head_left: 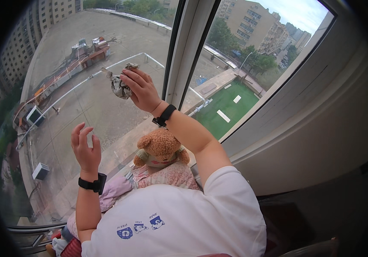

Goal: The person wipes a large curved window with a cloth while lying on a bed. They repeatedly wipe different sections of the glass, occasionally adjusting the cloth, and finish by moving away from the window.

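Nearest to us is the white T-shirt (171, 222), with small blue cartoon figures across it. Above it, we see the right hand (142, 89) grasping a crumpled grey wad (119, 88), its fingers bent over the wad's right side; whether that is paper or cloth we cannot tell. The wad is held up in front of the large left window pane (81, 107), and we cannot be sure that it touches the glass. The left hand (86, 147) is raised lower and further left, its grip released, fingers loosely curled and apart. We find a black band on each wrist. Below the right forearm, a brown teddy bear (160, 144) sits just behind a pink patterned cushion (173, 175), with a lilac cloth (114, 192) to the left. Right of the wad rises the pale window frame (179, 55). Through the glass we look onto a flat grey roof (119, 36), a green patch (218, 105) with white rectangles, trees and tall buildings (252, 25).
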Available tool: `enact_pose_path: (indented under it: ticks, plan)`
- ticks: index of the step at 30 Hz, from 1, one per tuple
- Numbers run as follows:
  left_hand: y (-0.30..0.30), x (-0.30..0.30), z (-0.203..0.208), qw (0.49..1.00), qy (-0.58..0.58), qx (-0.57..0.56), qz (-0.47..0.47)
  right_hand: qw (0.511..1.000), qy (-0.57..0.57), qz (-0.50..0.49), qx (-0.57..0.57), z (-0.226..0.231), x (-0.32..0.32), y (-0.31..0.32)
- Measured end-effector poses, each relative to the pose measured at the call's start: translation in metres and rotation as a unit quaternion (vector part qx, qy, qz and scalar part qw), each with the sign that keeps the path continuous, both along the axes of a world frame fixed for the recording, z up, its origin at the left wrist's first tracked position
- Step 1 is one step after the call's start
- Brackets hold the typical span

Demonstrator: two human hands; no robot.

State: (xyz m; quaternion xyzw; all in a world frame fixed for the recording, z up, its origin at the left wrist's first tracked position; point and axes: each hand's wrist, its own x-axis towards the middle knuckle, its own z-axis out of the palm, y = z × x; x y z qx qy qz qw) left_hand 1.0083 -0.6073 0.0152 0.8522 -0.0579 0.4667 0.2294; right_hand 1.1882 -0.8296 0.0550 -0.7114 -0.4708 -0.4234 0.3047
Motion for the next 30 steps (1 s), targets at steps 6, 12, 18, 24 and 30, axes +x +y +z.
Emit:
enact_pose_path:
  ticks: [6, 12, 18, 24, 30]
  plan:
    - [-0.026, 0.014, 0.003, 0.998, -0.034, -0.017, -0.055, 0.958, -0.182, -0.207, -0.077, 0.109, 0.002, -0.125]
    - [-0.045, 0.025, 0.008, 0.995, -0.027, -0.047, -0.086, 0.829, -0.33, -0.425, -0.153, 0.282, -0.028, -0.228]
    - [-0.069, 0.038, -0.002, 0.99, 0.003, -0.068, -0.12, 0.73, -0.392, -0.544, -0.133, 0.363, -0.05, -0.29]
    - [-0.101, 0.055, -0.009, 0.984, 0.003, -0.069, -0.167, 0.709, -0.392, -0.573, -0.126, 0.341, -0.031, -0.294]
    - [-0.121, 0.06, -0.007, 0.971, 0.01, -0.103, -0.213, 0.727, -0.247, -0.611, -0.194, 0.323, -0.036, -0.296]
